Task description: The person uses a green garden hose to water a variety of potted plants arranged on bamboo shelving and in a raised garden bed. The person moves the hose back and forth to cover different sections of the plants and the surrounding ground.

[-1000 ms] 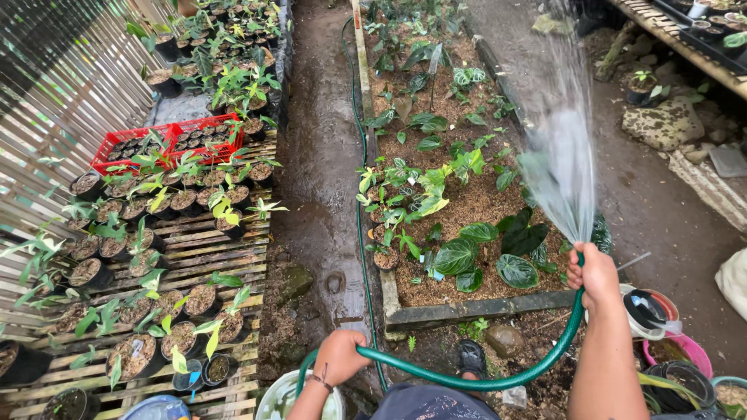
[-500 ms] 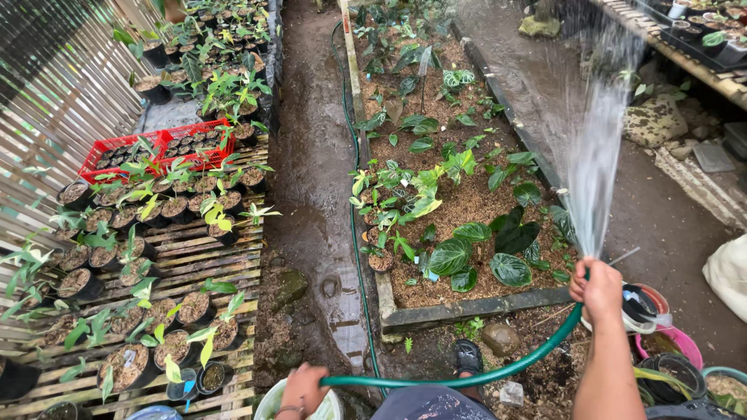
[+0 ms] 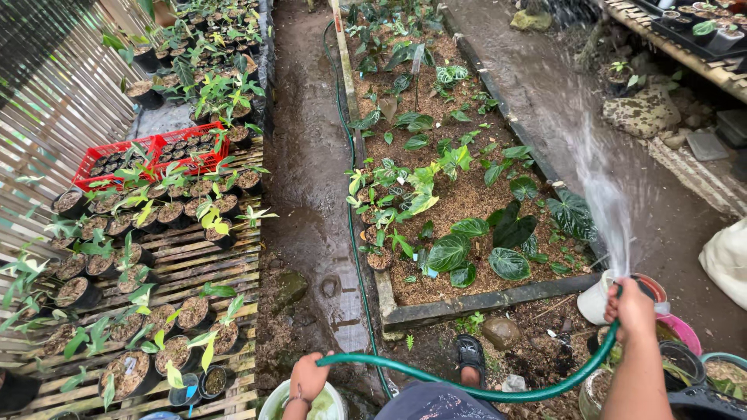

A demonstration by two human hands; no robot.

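The right hand (image 3: 632, 309), at 4 o'clock, has its fingers closed around the end of the green garden hose (image 3: 482, 389), spraying water (image 3: 603, 202) toward 1 o'clock. The left hand (image 3: 309, 377), at 6 o'clock, grips the hose's lower stretch beside the raised plant bed (image 3: 467, 303).

one head camera looks steeply down from standing height.

Both hands grip green hose (image 3: 467, 386) (right (image 3: 632, 309), left (image 3: 309, 376)); water sprays upward.
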